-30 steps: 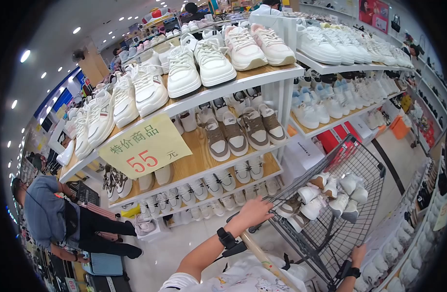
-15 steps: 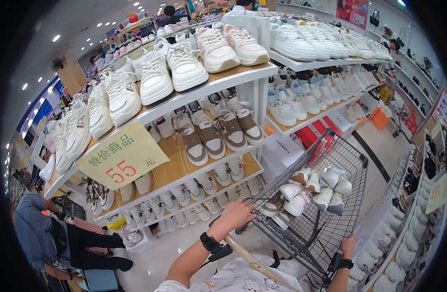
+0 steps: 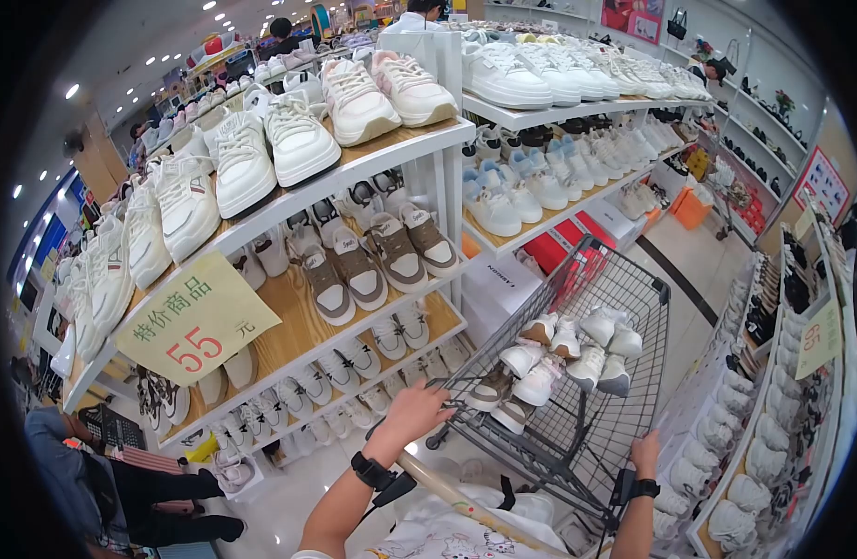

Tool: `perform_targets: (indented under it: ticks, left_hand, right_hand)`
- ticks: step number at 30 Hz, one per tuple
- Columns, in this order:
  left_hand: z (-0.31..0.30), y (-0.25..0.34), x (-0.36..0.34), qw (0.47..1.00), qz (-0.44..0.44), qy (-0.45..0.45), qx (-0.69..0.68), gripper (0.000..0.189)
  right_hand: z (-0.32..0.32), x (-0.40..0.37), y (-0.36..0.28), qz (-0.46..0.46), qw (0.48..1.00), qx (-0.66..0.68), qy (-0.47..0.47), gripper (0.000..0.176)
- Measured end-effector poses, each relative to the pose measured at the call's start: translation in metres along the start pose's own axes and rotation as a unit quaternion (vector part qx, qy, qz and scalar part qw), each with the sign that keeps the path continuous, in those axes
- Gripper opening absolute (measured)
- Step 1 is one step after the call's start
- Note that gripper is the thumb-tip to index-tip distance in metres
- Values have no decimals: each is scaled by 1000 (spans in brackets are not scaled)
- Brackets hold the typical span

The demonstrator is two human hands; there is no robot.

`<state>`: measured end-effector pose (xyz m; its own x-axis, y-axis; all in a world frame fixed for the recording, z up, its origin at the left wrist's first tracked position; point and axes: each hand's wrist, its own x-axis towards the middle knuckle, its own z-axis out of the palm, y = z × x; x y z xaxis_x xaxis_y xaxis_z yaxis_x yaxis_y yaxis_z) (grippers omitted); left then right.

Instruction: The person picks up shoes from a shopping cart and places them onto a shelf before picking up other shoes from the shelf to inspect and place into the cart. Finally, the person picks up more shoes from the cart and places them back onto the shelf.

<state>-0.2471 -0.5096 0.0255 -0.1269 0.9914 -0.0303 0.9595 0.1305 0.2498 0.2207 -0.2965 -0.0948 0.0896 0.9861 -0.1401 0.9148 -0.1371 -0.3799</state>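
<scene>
A grey wire shopping cart point(image 3: 624, 410) stands in front of me, pointing away up the aisle. My left hand point(image 3: 417, 413) is closed on the near left edge of its basket. On the right side, my right hand point(image 3: 644, 454) is closed around the basket's edge; its fingers are partly hidden. Below my hands, a beige bar point(image 3: 447, 486) crosses in front of my body. Inside the basket lie several pairs of sneakers: white shoes point(image 3: 540, 377), white-and-grey shoes point(image 3: 601, 368) and brown-and-white shoes point(image 3: 492, 387).
Left of the cart, a tiered rack holds white sneakers point(image 3: 302, 135), brown sneakers point(image 3: 358, 265) and a yellow price sign point(image 3: 200, 317). A person point(image 3: 121, 484) stands at lower left. Shoe shelves point(image 3: 736, 466) line the right. White boxes point(image 3: 503, 284) sit beside the cart's left side.
The racks, sign and cart have all shifted left in view, and the shelves on the right show more. Both hands keep their hold on the cart.
</scene>
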Motion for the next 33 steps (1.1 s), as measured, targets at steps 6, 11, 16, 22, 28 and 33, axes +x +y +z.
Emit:
perform_targets:
  ticks: [6, 11, 16, 22, 28, 33]
  left_hand:
    - [2, -3, 0, 1000, 9, 7, 2, 30]
    - [0, -1, 2, 1000, -6, -12, 6, 30]
    - [2, 0, 3, 1000, 0, -1, 11, 29]
    - [6, 1, 6, 1000, 3, 11, -9, 27]
    - [7, 4, 11, 1000, 5, 30, -7, 25]
    - [12, 6, 15, 999, 5, 38, -10, 25]
  right_hand:
    - [20, 9, 20, 56, 996, 66, -33, 42]
    - [13, 11, 14, 39, 998, 42, -30, 43]
    - [8, 10, 12, 15, 999, 43, -22, 43]
    - [4, 14, 14, -14, 1000, 18, -9, 45]
    - [12, 30, 25, 3, 998, 55, -30, 50]
    - [16, 47, 36, 62, 991, 107, -57, 54]
